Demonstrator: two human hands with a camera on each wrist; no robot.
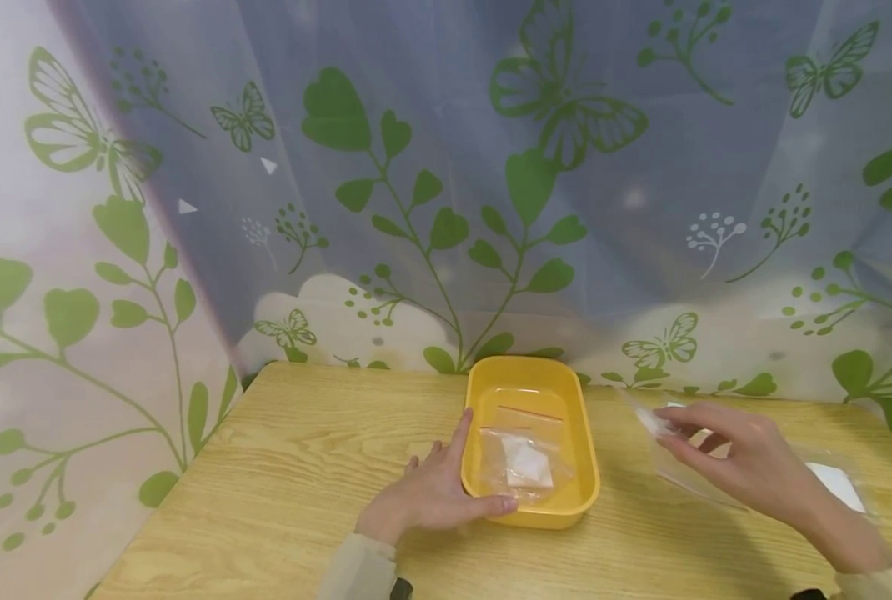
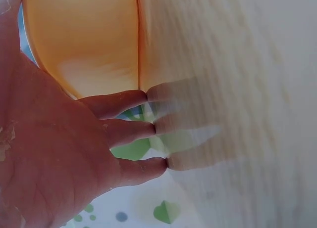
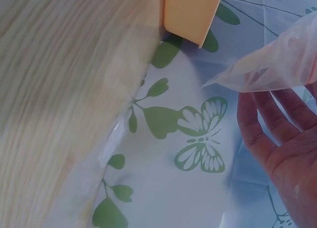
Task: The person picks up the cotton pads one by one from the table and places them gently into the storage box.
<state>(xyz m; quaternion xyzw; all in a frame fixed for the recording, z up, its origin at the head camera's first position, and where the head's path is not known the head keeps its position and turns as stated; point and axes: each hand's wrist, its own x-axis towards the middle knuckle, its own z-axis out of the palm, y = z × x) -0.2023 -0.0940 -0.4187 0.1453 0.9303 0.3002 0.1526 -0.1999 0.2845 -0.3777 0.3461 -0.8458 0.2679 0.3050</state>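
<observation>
The left hand [image 1: 438, 493], fingers straight, touches a yellow rectangular plastic tub [image 1: 547, 519], while the right hand [image 1: 749, 457], at its three o'clock, pinches a clear, flat plastic bag [image 3: 280, 60] a slack grip might drop.

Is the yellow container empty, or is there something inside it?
Not empty: the head view looks into the yellow container and shows at least one clear plastic bag with white contents lying inside.

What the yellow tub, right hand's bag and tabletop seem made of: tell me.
Yellow tub: probably plastic, softly glossy, with moulded rounded corners.
Bag in the right hand: likely thin plastic film, shiny, see-through and creased.
Tabletop: wood or wood-look laminate, smooth-looking; its grain fits either.
</observation>
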